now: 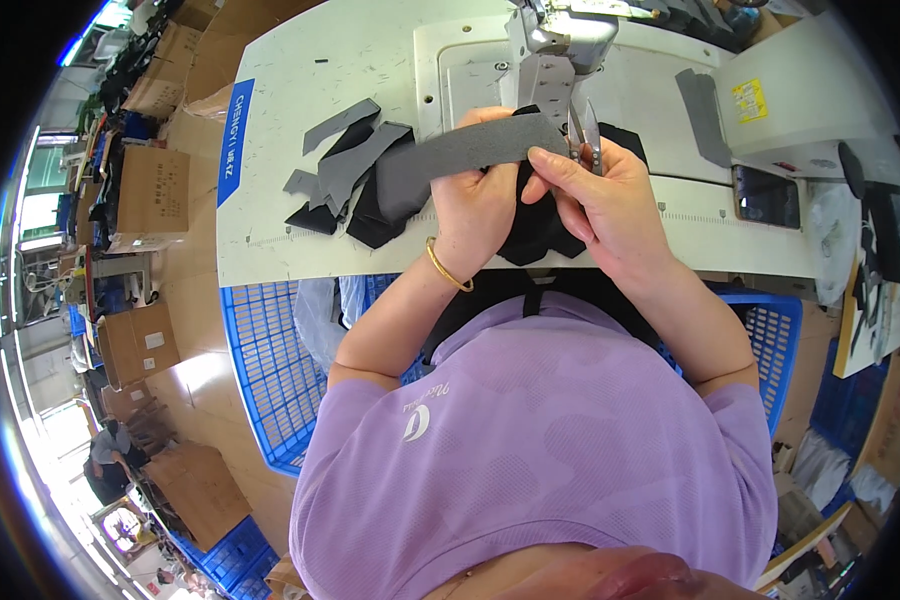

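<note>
A curved dark grey fabric strip [470, 148] is stretched between my hands above the sewing table. My left hand [473, 215] is closed on it from below, its fingers partly hidden behind the strip. My right hand [620, 210] pinches the strip's right end with thumb and fingers. It also holds a pair of small metal scissors [587, 128], blades pointing away from me. Black fabric [538, 225] hangs beneath my hands at the table's front edge. Loose grey and black cut pieces [355, 165] lie overlapped left of my left hand.
A sewing machine [560, 50] stands just beyond my hands. Right of it are another grey piece [705, 115], a phone [767, 195] and a pale machine cover [820, 90]. Blue plastic baskets [270, 370] sit under the table's front edge. Cardboard boxes [150, 190] stand to the left.
</note>
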`<control>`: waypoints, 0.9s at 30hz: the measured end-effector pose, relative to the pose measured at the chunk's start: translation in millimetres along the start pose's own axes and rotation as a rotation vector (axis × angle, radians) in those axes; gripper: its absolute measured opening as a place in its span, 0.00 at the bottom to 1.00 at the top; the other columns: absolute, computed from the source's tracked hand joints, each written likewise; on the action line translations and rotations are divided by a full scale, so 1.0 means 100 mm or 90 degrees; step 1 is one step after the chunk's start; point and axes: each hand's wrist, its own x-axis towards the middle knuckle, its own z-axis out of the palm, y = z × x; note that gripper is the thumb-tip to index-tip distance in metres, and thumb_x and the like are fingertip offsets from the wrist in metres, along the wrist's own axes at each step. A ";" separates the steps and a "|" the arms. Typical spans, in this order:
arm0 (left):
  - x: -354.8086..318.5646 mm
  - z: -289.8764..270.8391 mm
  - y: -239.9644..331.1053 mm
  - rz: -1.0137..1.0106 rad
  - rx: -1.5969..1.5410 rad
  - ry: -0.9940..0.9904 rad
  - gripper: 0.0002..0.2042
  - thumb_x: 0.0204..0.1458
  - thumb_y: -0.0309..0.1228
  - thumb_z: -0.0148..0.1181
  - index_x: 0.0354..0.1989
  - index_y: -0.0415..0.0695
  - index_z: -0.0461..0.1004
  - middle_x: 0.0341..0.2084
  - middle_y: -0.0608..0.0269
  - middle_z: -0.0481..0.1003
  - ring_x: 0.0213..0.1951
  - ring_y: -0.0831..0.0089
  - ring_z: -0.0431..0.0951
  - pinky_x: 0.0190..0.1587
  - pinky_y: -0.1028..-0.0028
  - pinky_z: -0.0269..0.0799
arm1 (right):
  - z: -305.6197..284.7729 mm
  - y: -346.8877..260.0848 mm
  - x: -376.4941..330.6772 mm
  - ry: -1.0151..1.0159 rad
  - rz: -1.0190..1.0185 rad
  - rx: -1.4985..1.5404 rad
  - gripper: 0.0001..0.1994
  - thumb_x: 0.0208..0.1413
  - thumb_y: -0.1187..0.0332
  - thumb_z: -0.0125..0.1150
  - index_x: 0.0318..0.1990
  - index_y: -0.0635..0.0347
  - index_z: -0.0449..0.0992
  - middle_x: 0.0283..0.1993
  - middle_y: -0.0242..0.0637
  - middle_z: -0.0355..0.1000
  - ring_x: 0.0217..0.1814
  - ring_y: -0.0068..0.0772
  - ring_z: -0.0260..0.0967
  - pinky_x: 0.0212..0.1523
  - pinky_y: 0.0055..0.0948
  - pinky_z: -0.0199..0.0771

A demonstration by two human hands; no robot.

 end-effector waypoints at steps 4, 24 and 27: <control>0.00 -0.03 0.01 0.051 -0.049 -0.019 0.08 0.56 0.19 0.53 0.43 0.35 0.74 0.37 0.63 0.75 0.39 0.77 0.73 0.46 0.79 0.67 | 0.00 0.04 0.05 0.024 0.016 -0.003 0.06 0.59 0.69 0.62 0.32 0.61 0.74 0.23 0.34 0.75 0.11 0.08 0.52 0.10 0.14 0.44; 0.04 0.04 0.01 -0.026 -0.084 0.070 0.10 0.61 0.32 0.58 0.35 0.36 0.76 0.27 0.71 0.74 0.30 0.84 0.69 0.33 0.82 0.66 | -0.03 0.17 0.00 0.107 -0.215 -0.265 0.07 0.56 0.69 0.64 0.34 0.63 0.74 0.26 0.27 0.72 0.25 0.08 0.62 0.25 0.13 0.60; 0.04 0.06 0.06 -0.028 -0.124 0.076 0.10 0.61 0.32 0.58 0.36 0.36 0.76 0.28 0.71 0.74 0.31 0.84 0.69 0.34 0.83 0.66 | -0.03 0.17 0.00 0.122 -0.174 -0.206 0.07 0.56 0.70 0.65 0.34 0.64 0.74 0.27 0.27 0.72 0.26 0.10 0.64 0.28 0.14 0.64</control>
